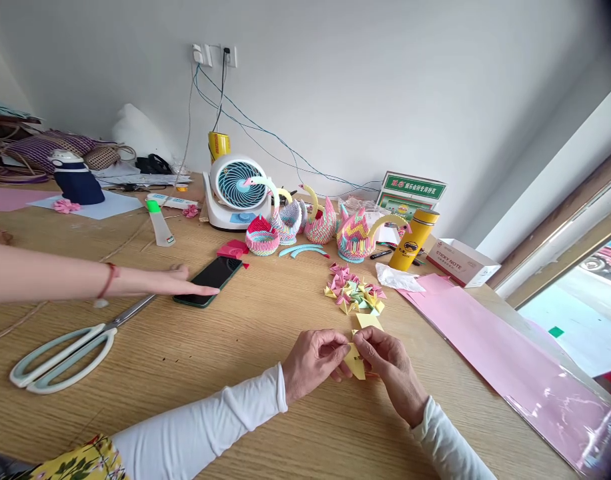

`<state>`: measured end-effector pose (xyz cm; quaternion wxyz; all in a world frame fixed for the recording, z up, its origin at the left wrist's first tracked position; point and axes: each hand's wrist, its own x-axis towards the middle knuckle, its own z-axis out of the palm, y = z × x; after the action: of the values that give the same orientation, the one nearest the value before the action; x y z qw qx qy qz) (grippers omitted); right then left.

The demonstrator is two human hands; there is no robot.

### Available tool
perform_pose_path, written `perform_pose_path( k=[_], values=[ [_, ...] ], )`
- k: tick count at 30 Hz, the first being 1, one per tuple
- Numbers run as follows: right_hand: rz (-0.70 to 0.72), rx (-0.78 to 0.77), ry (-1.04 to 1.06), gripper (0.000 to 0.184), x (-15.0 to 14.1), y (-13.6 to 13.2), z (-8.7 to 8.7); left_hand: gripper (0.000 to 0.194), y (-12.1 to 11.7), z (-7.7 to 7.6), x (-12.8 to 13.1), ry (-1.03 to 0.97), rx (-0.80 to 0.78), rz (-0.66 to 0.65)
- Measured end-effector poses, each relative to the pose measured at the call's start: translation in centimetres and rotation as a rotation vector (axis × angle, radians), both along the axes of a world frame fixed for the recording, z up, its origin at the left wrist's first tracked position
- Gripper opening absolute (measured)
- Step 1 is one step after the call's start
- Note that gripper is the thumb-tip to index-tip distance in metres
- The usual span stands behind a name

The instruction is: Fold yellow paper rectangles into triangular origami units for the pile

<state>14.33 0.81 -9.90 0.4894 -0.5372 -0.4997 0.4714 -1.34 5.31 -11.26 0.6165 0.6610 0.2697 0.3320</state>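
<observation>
Between my two hands is a piece of yellow paper (354, 365), pinched from both sides just above the table. My left hand (315, 360) grips its left edge between thumb and fingers. At the other side my right hand (389, 363) pinches its upper right part. Just beyond my fingers lies a yellow paper slip (369, 321), partly covered. Farther back sits a pile of folded paper pieces (353, 291) in pink, yellow and green.
Another person's hand (185, 283) rests at a phone (210, 280). Scissors (70, 353) lie at left. Paper swans (355, 233), a fan (240, 190) and a yellow bottle (414, 240) stand behind. Pink paper sheets (505, 360) lie at right beside a sticky note box (460, 261).
</observation>
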Motion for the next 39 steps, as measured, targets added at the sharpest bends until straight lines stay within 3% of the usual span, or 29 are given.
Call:
perform_pose_path(
  k=[23, 29, 39],
  values=[
    [0.053, 0.126, -0.276, 0.039, 1.2, 0.6, -1.4, 0.033, 0.1, -0.4, 0.0, 0.002, 0.006, 0.031],
    [0.022, 0.241, -0.413, 0.032, 1.0, 0.4, -1.3, 0.033, 0.2, -0.3, 0.0, -0.02, -0.015, 0.008],
    [-0.056, 0.319, -0.516, 0.021, 0.5, 0.3, -1.2, 0.031, 0.1, -0.1, -0.2, 0.077, 0.136, 0.102]
  ],
)
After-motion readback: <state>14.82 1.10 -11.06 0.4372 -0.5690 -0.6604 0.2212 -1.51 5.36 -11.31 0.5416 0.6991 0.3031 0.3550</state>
